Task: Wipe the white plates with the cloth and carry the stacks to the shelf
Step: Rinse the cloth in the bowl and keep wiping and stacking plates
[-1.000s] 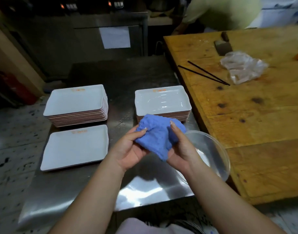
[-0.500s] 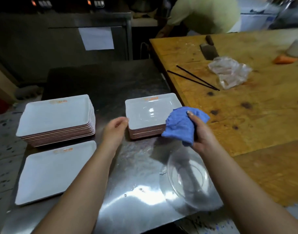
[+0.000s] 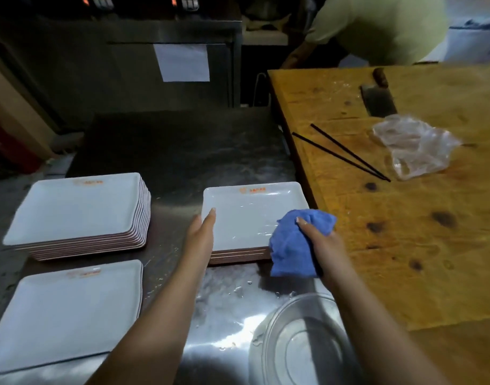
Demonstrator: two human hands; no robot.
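Right hand [image 3: 318, 243] has the blue cloth [image 3: 293, 248] bunched at the near-right corner of the short plate stack [image 3: 246, 218], left hand [image 3: 201, 234] flat against its left edge — wet steel table [image 3: 182, 162], so a hard wipe could slide the stack toward the clear bowl [image 3: 302, 345].

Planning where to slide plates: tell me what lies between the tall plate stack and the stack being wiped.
In the head view, only bare wet steel counter separates the tall stack from the wiped stack; the left hand rests at the latter's edge.
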